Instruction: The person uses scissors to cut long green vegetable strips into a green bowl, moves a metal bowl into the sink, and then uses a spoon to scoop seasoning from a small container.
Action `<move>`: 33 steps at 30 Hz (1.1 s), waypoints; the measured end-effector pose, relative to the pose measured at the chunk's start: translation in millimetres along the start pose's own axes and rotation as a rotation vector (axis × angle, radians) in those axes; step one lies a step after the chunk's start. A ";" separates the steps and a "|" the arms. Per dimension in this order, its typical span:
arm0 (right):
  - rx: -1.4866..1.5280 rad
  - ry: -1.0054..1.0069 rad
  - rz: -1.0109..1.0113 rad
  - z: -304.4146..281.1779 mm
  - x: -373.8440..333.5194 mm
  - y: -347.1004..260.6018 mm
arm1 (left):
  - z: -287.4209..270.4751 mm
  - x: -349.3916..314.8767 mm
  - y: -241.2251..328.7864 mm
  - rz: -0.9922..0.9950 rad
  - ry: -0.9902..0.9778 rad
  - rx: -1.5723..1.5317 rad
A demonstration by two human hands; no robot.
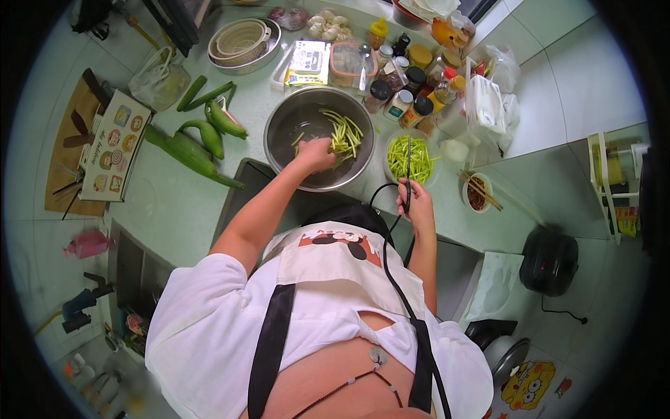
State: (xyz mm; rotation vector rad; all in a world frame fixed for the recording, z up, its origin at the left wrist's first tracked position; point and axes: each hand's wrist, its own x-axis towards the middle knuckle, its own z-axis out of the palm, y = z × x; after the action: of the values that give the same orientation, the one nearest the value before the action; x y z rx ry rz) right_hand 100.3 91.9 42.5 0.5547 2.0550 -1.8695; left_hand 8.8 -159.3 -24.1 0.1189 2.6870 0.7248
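Left hand (317, 155): in one bowl (280, 119), at many green strips (345, 136); grip, I can't tell.
Right hand (415, 197): my fingers clamp one thin tool (409, 167)!

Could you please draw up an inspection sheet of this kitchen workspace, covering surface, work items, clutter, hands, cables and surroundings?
Surface: pale countertop, crowded along its far side.
Work items: steel bowl with green strips inside; more strips fill a clear bowl to its right.
Clutter: green vegetables at left; jars and bottles beyond the clear bowl; chopsticks across a small bowl at right.
Left hand: inside the steel bowl, at the strips; fingertips hidden.
Right hand: holding a slim dark rod, kind unclear.
Cables: black cable running from beside the right hand down over the apron.
Surroundings: sink at lower left; black appliance at right.
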 end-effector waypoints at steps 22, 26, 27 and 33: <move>-0.039 -0.060 -0.013 -27.7 14.5 -5.5 | -59.6 -41.8 13.6 0.012 0.269 -0.156; -0.025 -0.065 -0.027 -33.3 17.6 -1.5 | -53.8 -32.2 9.8 -0.024 0.217 -0.182; -0.019 -0.062 -0.026 -34.3 18.4 -1.5 | -52.8 -32.4 9.0 -0.025 0.212 -0.281; -0.001 -0.071 -0.033 -38.4 15.3 -3.7 | -46.8 -22.7 -10.8 -0.121 0.212 -0.497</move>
State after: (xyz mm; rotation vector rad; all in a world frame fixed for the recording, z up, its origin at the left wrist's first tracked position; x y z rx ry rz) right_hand 86.3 131.0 42.4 0.4492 2.0315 -1.8786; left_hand 13.4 -194.6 15.4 -0.2556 2.5808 1.4015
